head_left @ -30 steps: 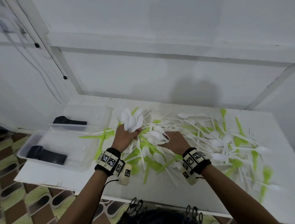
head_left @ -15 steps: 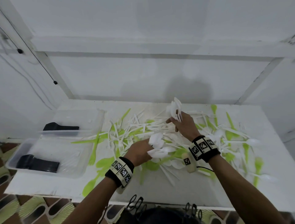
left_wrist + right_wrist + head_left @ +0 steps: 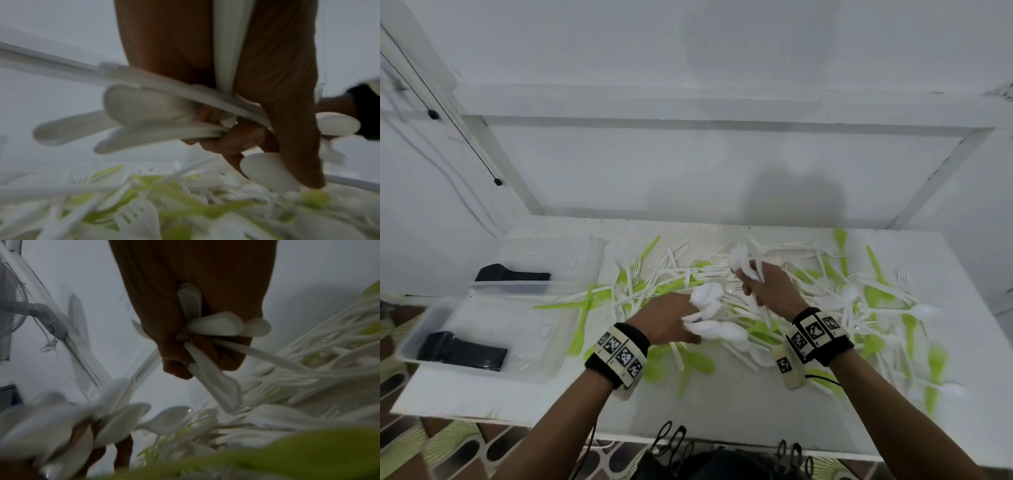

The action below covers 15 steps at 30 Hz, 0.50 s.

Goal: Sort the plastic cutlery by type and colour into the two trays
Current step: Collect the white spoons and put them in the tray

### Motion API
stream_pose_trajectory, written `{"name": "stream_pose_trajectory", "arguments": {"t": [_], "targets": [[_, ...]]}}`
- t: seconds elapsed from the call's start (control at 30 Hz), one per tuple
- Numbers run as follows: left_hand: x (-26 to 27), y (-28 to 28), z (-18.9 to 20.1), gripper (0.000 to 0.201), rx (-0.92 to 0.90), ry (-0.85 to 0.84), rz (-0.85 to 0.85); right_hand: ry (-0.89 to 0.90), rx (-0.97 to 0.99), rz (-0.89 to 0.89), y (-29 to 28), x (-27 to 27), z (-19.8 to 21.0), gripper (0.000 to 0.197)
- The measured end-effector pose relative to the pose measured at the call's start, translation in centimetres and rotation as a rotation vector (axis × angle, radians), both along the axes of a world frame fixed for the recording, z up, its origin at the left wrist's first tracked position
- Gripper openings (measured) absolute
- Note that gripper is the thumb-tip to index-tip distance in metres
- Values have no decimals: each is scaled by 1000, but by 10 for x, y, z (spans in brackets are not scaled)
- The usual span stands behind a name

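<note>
A heap of white and lime-green plastic cutlery (image 3: 808,301) covers the middle and right of the white table (image 3: 722,411). My left hand (image 3: 671,318) hovers low over the heap's near left part and grips a bunch of white spoons (image 3: 709,298), bowls fanned out to the right; the left wrist view shows the fingers (image 3: 230,141) curled round their handles (image 3: 185,129). My right hand (image 3: 763,287), further back, grips a smaller bunch of white spoons (image 3: 743,257), bowls pointing away; its curled fingers (image 3: 205,356) hold them (image 3: 216,326).
Two clear plastic trays stand at the table's left: the near one (image 3: 482,329) and the far one (image 3: 544,260). Each holds a stack of black cutlery (image 3: 462,349) (image 3: 510,274). Green forks (image 3: 582,318) lie against the near tray's right rim. A wall rises behind the table.
My left hand came down from the upper left of the heap with its spoons and moved right. My right hand lifted a bunch of spoons off the heap and drew slightly towards me.
</note>
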<state>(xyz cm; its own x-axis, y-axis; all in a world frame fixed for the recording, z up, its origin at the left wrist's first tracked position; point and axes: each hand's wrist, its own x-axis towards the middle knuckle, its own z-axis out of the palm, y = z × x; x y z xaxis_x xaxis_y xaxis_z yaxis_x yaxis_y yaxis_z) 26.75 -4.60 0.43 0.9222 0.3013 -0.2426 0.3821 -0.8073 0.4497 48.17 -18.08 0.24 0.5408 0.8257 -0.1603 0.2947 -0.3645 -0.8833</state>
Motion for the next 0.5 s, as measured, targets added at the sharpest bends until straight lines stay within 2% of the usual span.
{"name": "stream_pose_trajectory", "arguments": {"t": [0.1,0.2,0.27,0.37,0.43,0.5], "targets": [[-8,14,16,28,-285,-78,175,56,-46,52,1,-10,-8,40],[-15,24,34,30,-524,-207,323,192,0,29,2,-21,-10,32],[-16,30,41,36,-570,-296,370,195,28,76,2,-28,-6,30],[-15,35,41,49,-590,-410,473,167,43,144,5,-36,5,41],[-11,33,40,59,-623,-511,537,169,44,235,6,-41,16,40],[-6,27,42,50,-634,-599,591,257,76,299,8,-46,21,35]]}}
